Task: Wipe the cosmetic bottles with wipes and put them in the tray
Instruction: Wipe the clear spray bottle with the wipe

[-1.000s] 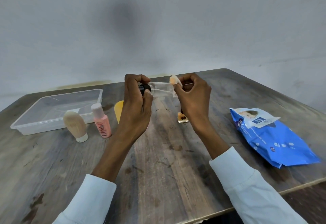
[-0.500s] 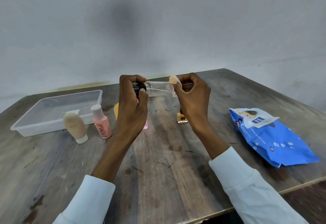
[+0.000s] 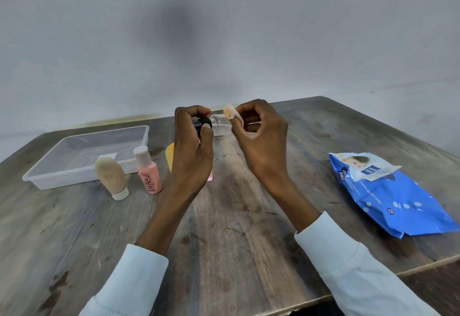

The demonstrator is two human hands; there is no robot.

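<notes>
Grey plaster wall rises behind a worn wooden worktop (image 3: 236,228), above which a person holds a small clear bottle (image 3: 220,123) with both hands. That bottle lies on its side in the air, its long axis running left to right, the black cap (image 3: 202,124) pointing toward the person's left and the base toward the right. Curled round the cap end, the left hand (image 3: 193,146) grips it between fingers and thumb. At the base end the right hand (image 3: 261,141) pinches a small, peach-stained wipe (image 3: 229,114) against the bottle, its other fingers bent inward. Far left on the worktop sits a clear plastic tray (image 3: 49,177), with nothing visible inside but what may be a white label on its floor. Just in front of the tray a beige tube (image 3: 110,176) stands on its white cap, and beside it a pink bottle (image 3: 149,176) with a pale cap stands upright. Behind the left wrist a yellow-orange object (image 3: 170,156) and a sliver of something pink (image 3: 210,177) show, both mostly hidden. A blue pack of baby wipes (image 3: 393,198) lies flat at the right, its white flap peeled open, well apart from the hands.
</notes>
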